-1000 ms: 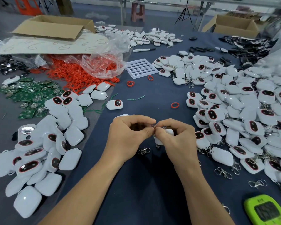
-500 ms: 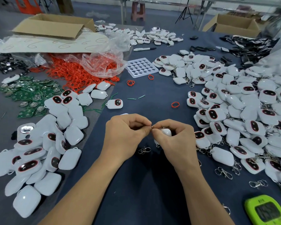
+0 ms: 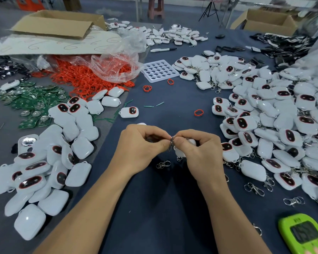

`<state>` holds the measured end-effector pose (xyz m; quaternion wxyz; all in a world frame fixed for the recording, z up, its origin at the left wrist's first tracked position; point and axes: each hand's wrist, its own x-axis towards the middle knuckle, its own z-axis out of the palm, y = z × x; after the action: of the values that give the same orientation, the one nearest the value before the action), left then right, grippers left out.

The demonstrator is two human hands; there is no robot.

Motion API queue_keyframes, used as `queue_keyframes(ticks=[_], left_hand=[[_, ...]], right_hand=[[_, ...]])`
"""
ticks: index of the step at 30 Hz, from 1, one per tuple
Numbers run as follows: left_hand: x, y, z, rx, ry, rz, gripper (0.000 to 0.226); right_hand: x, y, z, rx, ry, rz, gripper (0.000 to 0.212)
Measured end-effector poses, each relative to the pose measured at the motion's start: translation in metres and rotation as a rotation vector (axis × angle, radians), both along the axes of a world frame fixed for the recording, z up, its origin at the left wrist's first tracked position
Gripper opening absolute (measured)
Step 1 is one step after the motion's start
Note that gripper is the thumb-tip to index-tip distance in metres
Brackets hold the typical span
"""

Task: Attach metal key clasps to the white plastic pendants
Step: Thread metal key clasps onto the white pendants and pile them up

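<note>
Metal clasp (image 3: 171, 142) now shows between left hand (image 3: 141, 147) and right hand (image 3: 200, 153).

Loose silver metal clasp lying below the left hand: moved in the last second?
No. The silver metal clasp holds its offset from the lone white plastic pendant.

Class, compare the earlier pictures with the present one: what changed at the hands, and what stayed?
Little moved. The left hand and right hand drew their fingertips slightly apart, so the metal clasp pinched between them now shows. The right hand still holds the white pendant. Nothing was picked up or released. The pendant piles, loose clasps and green timer stayed put.
</note>
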<state>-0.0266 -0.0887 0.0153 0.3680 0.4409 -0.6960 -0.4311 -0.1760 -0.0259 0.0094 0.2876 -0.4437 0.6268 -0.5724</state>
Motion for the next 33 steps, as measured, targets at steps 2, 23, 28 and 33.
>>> queue_keyframes(ticks=[2,23,28,33], left_hand=[[0.0005,-0.0006,-0.0001,0.003,0.004,-0.015,0.013],[0.0034,-0.0037,0.0012,0.162,0.088,-0.218,0.016],[0.0022,0.0000,0.0003,0.177,0.103,-0.236,0.021],[-0.0012,0.0007,-0.0006,0.076,0.015,-0.067,0.011]], right_hand=[[-0.0013,-0.0006,-0.0005,-0.003,0.013,0.020,0.023],[-0.0104,0.0026,0.0012,0.019,-0.065,0.248,0.015],[-0.0096,0.0033,0.0007,0.005,-0.058,0.282,0.012],[-0.0056,0.0024,-0.0007,0.028,0.009,0.191,0.010]])
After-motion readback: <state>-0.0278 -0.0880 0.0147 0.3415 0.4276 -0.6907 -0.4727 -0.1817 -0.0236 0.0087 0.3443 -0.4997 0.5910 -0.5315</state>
